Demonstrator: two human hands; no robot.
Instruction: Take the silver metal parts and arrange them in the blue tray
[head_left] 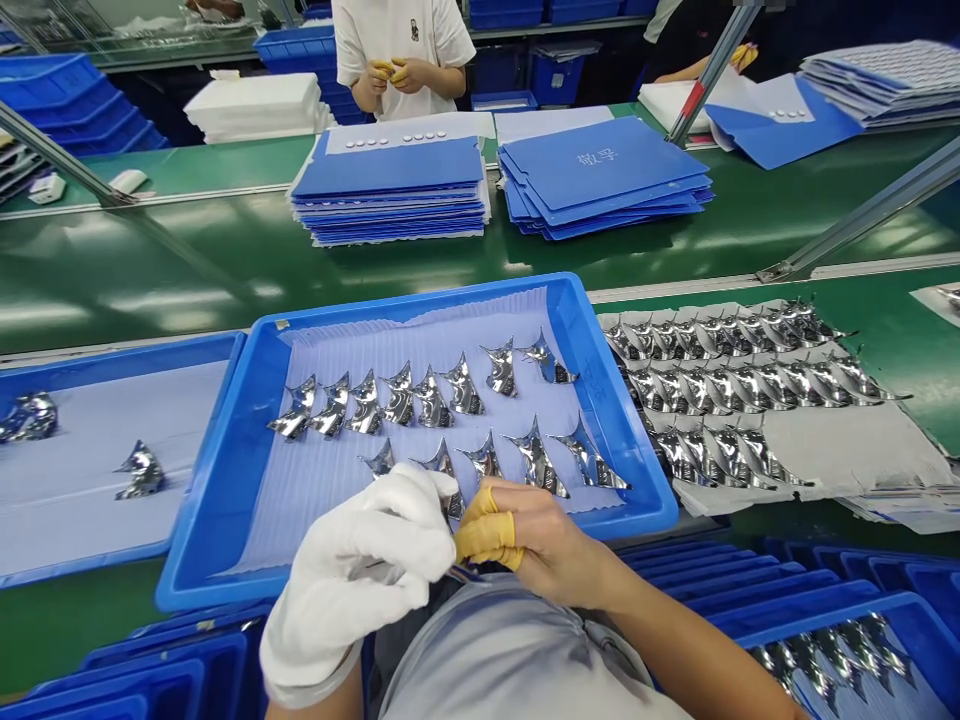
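Note:
My left hand (360,580), in a white glove, is closed over a small shiny metal piece (454,502) at the near edge of the blue tray (240,420). My right hand (525,540), with yellow finger cots on the fingertips, pinches against the glove at the same spot. Most of the held piece is hidden between the fingers. On the tray's white liner lie two rows of several chrome, fin-shaped parts (420,395), just beyond my hands.
A second blue tray (90,365) at left holds a few parts. More chrome parts (750,385) lie in rows on sheets at right. Blue folder stacks (390,190) sit across the green conveyor (150,270). A person in a white shirt (401,50) works opposite. Blue crates (750,590) are near me.

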